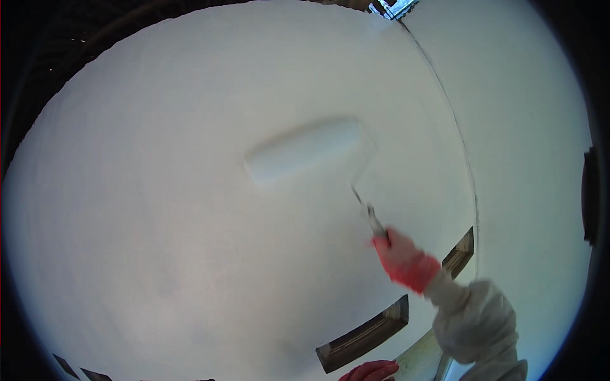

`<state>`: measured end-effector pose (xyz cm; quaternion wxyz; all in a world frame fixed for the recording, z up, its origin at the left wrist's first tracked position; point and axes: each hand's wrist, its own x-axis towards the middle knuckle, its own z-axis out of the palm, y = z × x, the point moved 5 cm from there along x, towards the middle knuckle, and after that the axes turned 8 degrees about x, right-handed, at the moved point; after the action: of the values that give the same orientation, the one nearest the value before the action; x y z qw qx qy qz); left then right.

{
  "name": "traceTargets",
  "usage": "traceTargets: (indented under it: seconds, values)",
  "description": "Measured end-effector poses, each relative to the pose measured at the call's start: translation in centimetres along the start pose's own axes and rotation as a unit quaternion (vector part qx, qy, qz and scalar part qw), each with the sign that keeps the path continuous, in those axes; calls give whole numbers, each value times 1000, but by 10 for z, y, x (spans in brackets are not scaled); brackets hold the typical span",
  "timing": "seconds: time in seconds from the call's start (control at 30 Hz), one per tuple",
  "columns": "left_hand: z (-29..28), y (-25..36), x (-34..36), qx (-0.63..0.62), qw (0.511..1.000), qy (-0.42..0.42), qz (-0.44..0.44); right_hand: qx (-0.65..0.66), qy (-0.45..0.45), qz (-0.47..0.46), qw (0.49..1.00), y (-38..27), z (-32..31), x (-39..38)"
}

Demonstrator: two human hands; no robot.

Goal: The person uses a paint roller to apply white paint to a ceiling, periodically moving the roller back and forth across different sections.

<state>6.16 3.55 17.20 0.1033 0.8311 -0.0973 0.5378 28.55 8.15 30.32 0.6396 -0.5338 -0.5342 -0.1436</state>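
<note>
My right hand [410, 259], in a red glove with a beige sleeve behind it, is closed around the handle of a paint roller [305, 149]. The roller's wide white sleeve is tilted, its right end higher, and lies against or very close to the white wall [190, 241]. Motion blurs the roller and its thin wire frame. At the bottom edge my left hand [370, 371], also in a red glove, shows only in part, its fingers curled together. Whatever it grips is hidden below the picture.
Two dark framed openings, a long one [363, 334] and a smaller one [460, 251], break the lower right of the wall. A corner line [454, 117] runs down to a second white wall [534, 171]. Dark roofing [70, 47] borders the upper left. A dark fixture [590, 197] stands far right.
</note>
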Motion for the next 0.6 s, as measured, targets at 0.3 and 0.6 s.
traceTargets:
  seconds: [0.3,0.6]
  values:
    - [49,3,15,-43,999,-31,2,89,-68,232,966,58,1,-152]
    - [85,-5,41,-3,999,29,-37,75,-80,133,985,46,-1,-27]
